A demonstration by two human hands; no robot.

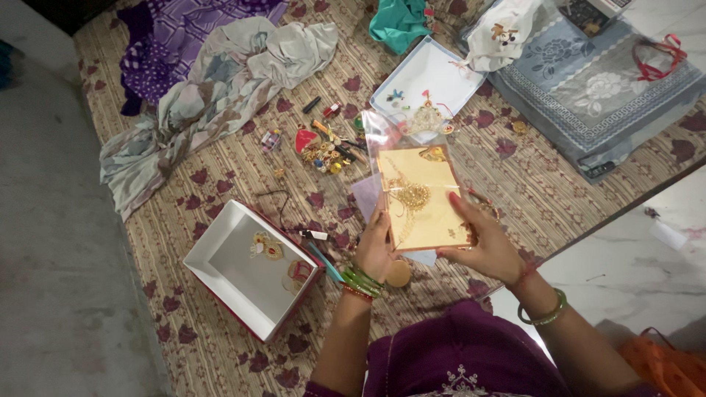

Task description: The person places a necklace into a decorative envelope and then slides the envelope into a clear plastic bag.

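Gold jewellery card [423, 198] in clear sleeve (both hands' grip), white box [228, 276] nearby

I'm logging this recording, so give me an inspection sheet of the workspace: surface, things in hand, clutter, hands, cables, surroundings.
Surface: patterned mat with maroon leaf motifs, laid on the floor.
Things in hand: golden jewellery card in a clear sleeve, held flat by both hands.
Clutter: open white box with ornaments; white tray; small trinkets; crumpled cloth.
Hands: left hand grips the card's lower left edge; right hand holds its right edge.
Cables: thin dark cord by the box.
Surroundings: grey-blue rug; pale marble floor.
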